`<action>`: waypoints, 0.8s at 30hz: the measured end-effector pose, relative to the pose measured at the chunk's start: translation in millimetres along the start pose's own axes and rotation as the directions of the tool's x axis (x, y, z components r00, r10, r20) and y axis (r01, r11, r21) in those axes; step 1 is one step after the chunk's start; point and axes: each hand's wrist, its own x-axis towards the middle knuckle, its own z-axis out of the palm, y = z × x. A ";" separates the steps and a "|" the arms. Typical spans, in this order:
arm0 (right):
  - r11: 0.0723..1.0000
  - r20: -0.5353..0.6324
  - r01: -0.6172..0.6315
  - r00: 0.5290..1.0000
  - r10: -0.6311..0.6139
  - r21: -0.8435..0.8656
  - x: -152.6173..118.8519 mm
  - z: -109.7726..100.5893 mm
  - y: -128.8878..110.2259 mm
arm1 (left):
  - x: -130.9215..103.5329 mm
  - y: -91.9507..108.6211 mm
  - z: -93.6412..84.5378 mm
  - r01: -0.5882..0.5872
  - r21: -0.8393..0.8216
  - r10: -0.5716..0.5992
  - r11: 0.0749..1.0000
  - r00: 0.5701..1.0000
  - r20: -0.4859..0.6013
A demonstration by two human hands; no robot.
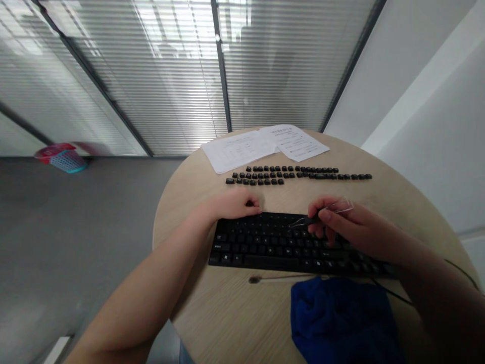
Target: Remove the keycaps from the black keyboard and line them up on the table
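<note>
A black keyboard (pixel 261 250) lies on the round wooden table, with bare spots in its upper rows where caps are off. My left hand (pixel 237 203) rests on its upper left edge, fingers curled in against it; the fingertips are partly hidden. Between the thumb and fingers of my right hand (pixel 333 220) is a wire keycap puller (pixel 312 219) with a dark handle. Its wire prongs point left, over the keyboard's upper middle keys. No cap can be made out in the prongs. Behind the keyboard, loose black keycaps (pixel 265 175) stand in three rows.
White printed sheets (pixel 242 151) lie at the table's (pixel 212 313) far side. Near me are a bunched blue cloth (pixel 341 318) and a thin brush-like stick (pixel 254 279). A dark cable (pixel 394 294) runs right. A basket (pixel 68 159) stands on the floor by the glass partition.
</note>
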 end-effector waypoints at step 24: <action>0.694 0.136 0.396 0.907 -0.400 -0.602 -6.7 12.8 3.4 | -5.5 26.0 -8.6 -0.059 0.020 0.057 0.998 0.996 0.066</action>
